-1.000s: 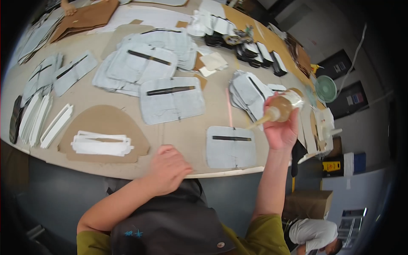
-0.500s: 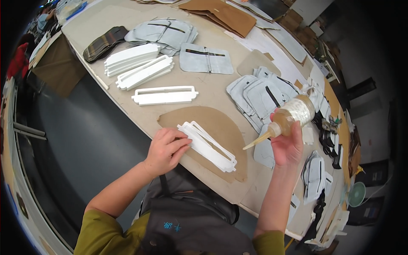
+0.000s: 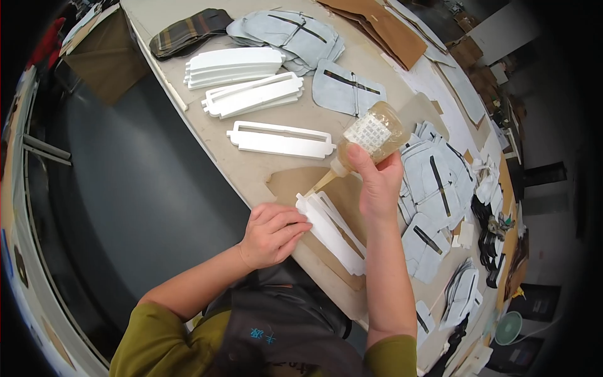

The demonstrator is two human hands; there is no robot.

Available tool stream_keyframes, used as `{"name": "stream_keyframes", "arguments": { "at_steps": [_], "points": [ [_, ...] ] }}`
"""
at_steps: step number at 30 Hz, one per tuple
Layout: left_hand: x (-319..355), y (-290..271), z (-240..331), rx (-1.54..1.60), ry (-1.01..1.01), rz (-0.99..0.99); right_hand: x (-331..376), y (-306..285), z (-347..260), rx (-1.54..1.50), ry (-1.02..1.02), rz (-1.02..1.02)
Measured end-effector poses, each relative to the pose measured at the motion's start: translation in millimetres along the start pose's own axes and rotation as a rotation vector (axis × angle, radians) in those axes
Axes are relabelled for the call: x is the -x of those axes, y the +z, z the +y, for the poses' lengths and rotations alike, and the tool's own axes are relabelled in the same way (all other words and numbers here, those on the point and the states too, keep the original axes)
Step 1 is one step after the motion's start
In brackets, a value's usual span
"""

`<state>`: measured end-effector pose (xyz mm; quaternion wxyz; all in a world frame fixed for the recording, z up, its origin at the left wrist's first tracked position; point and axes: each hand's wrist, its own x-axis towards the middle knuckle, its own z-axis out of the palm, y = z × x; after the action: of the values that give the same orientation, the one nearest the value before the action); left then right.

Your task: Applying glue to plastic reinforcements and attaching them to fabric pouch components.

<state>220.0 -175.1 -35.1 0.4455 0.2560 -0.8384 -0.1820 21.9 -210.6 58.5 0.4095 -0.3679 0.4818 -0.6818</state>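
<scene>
Both hands are now seen closer together than half a second ago: the left hand (image 3: 271, 234) is pressed flat, fingers loosely spread, on the near end of the white foam strips (image 3: 331, 230), gripping nothing, while the right hand (image 3: 375, 182) is wrapped around the glue bottle (image 3: 369, 137), whose nozzle has been lowered to just above the strips' far end. These strips are laid on a brown cardboard sheet (image 3: 295, 183) at the desk (image 3: 207, 119) edge. The nozzle tip is hard to make out, and grey fabric pieces (image 3: 433, 182) beyond the bottle are partly hidden by the right hand
</scene>
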Motion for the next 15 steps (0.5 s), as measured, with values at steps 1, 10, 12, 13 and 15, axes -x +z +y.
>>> {"name": "stream_keyframes", "arguments": {
  "at_steps": [1, 10, 12, 13, 15],
  "points": [
    [0.8, 1.0, -0.7, -0.002, -0.007, 0.001, -1.3, 1.9, 1.6, 0.013, 0.0, -0.012],
    [3.9, 6.3, -4.9, -0.037, 0.043, 0.037, -6.3, 11.1, 9.7, 0.119, 0.015, -0.042],
    [3.7, 5.4, -4.2, -0.051, 0.039, 0.033, -5.6, 9.1, 7.0, 0.143, 0.008, -0.052],
    [4.1, 5.2, -4.3, -0.049, 0.036, 0.035, -4.7, 7.3, 2.1, 0.182, 0.042, -0.069],
    [4.1, 5.0, -4.7, -0.058, 0.038, 0.033, -4.2, 6.1, -0.3, 0.223, 0.073, -0.084]
  ]
}}
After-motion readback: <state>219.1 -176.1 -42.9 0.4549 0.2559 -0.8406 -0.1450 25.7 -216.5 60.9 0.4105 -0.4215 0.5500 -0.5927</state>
